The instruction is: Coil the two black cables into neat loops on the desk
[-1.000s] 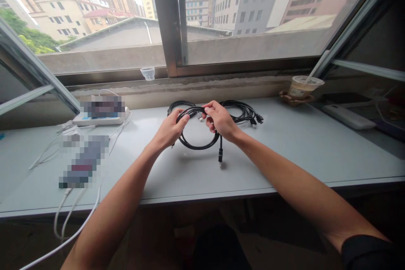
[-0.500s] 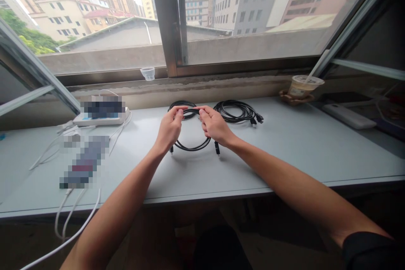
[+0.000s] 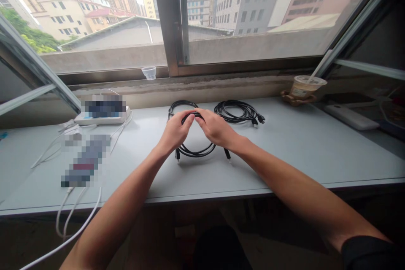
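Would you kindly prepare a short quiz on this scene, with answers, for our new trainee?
1. True or false: the bare left hand and bare right hand both hold the thin, looped black cable.

2. Where is the small, clear, tapered plastic cup?
A) By the bottom of the metal-framed glass window
B) In the right hand
C) In the left hand

3. Fill in the blank: the rightmost round coil of black cable lies nearer the ____ hand.

Key: 1. True. 2. A. 3. Right.
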`<state>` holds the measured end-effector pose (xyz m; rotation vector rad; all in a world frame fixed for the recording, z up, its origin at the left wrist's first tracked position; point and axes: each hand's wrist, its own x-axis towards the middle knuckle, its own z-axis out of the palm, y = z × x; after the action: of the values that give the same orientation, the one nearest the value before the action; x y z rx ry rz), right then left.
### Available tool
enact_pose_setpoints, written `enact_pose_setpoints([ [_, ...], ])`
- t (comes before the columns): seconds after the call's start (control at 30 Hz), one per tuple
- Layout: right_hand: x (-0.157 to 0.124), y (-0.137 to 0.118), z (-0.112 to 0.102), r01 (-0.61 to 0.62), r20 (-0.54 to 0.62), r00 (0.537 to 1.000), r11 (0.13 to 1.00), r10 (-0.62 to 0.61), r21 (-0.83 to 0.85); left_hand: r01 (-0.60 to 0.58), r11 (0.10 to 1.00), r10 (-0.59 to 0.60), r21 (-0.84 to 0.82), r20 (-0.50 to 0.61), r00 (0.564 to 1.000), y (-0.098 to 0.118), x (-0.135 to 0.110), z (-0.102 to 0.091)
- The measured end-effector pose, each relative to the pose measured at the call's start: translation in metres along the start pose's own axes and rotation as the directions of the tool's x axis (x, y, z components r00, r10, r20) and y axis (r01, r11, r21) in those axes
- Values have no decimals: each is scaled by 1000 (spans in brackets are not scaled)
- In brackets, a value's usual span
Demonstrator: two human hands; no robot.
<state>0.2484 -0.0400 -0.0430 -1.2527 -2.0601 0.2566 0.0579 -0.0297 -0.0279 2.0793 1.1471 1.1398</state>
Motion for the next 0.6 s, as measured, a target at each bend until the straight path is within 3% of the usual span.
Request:
enact_pose_setpoints([
  [0.07, -2, -3, -3, -18, 62, 998, 995, 24, -101, -54, 987, 47, 150, 53, 997, -3, -1, 1],
  [0.2, -4, -7, -4, 2, 164, 986, 980, 31, -198, -37, 964, 0, 262, 140, 990, -6, -3, 0],
  [0.27, -4, -7, -2, 18, 172, 985, 981, 15, -191, -3, 975, -34, 221, 165, 986, -5, -3, -3],
  [0.37, -1, 1, -6, 35, 153, 988, 995, -20, -97, 117, 993, -115, 10, 251, 961, 0, -3, -8],
  [0.47, 9, 25, -28, 16, 81, 997, 1000, -17, 17, 183, 970, -138, -157, 261, 956, 4, -3, -13],
  [0.53, 20, 50, -53, -107, 8, 994, 994, 106, 37, 188, 967, -150, -171, 213, 966, 5, -2, -16],
  [0.6, 31, 80, -83, -248, 12, 969, 967, 248, 66, 203, 971, -178, -124, 183, 967, 5, -1, -18],
])
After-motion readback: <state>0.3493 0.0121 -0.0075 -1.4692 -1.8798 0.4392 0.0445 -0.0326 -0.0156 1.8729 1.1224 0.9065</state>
